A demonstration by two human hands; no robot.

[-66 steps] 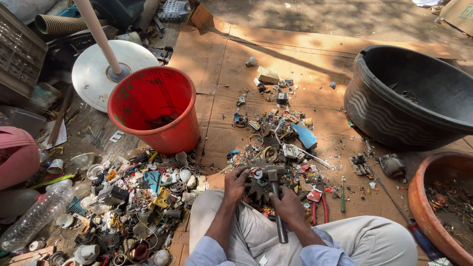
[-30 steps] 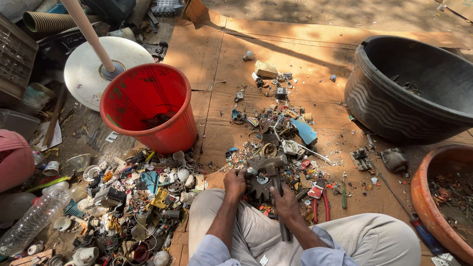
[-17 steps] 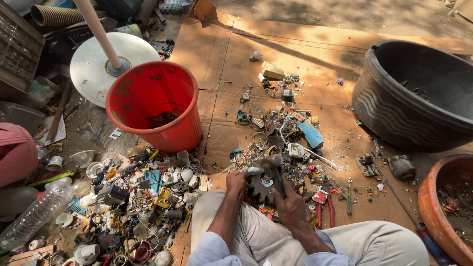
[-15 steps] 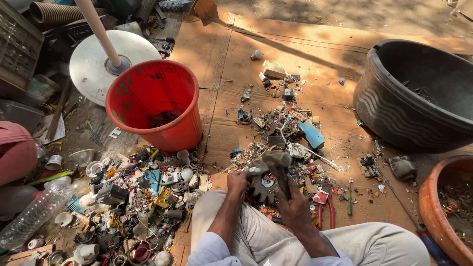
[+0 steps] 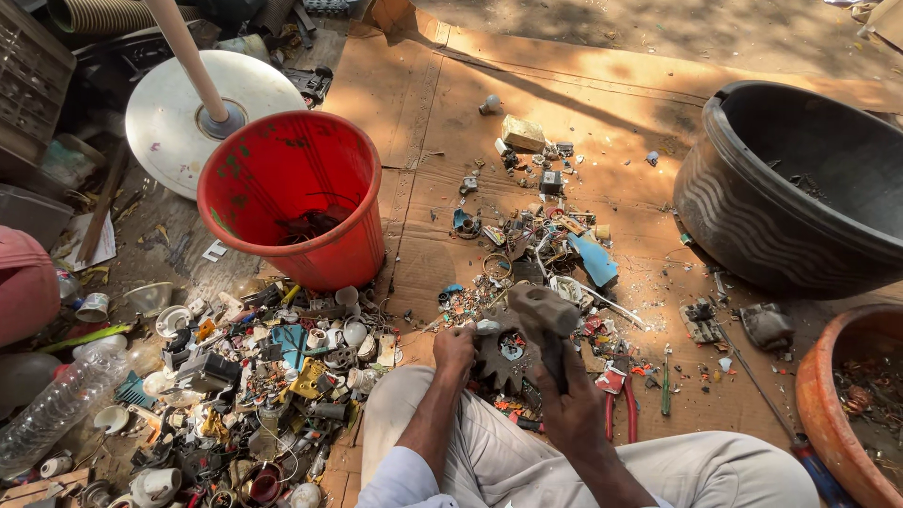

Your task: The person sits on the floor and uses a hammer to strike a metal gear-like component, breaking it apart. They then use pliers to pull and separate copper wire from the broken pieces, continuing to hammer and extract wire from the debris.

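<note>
Raised since the earlier frames, the hammer (image 5: 544,318) now stands with its blunt grey head up above the scrap, where a second or two ago it lay low across the lap. Nearest the camera, the right hand (image 5: 571,404) is wrapped tight round the hammer's dark handle, fingers closed on it. Just beside it, the left hand (image 5: 454,351) pinches the edge of a dark toothed gear-like part (image 5: 501,354) that rests on the cardboard in front of the knees, directly under the hammer head; its fingers are curled shut on that piece. Pale trousers (image 5: 489,461) and a light blue cuff (image 5: 400,480) fill the bottom edge.

Right of the hands lie red-handled pliers (image 5: 616,400) and a small green screwdriver (image 5: 665,381). To the left spreads a dense heap of small scrap (image 5: 254,376): caps, plastic bits, wire, with a clear plastic bottle (image 5: 56,404) at its edge. Ahead of the gear, loose electronic fragments and a blue plastic shard (image 5: 591,259) scatter over the brown cardboard sheet (image 5: 451,122).

Farther off stand a red bucket (image 5: 301,202) with some dark bits inside, a black ribbed tub (image 5: 800,188) on the right, and the rim of an orange basin (image 5: 828,395) holding scrap. Behind the bucket sits a white round fan base (image 5: 169,122) with its pole.
</note>
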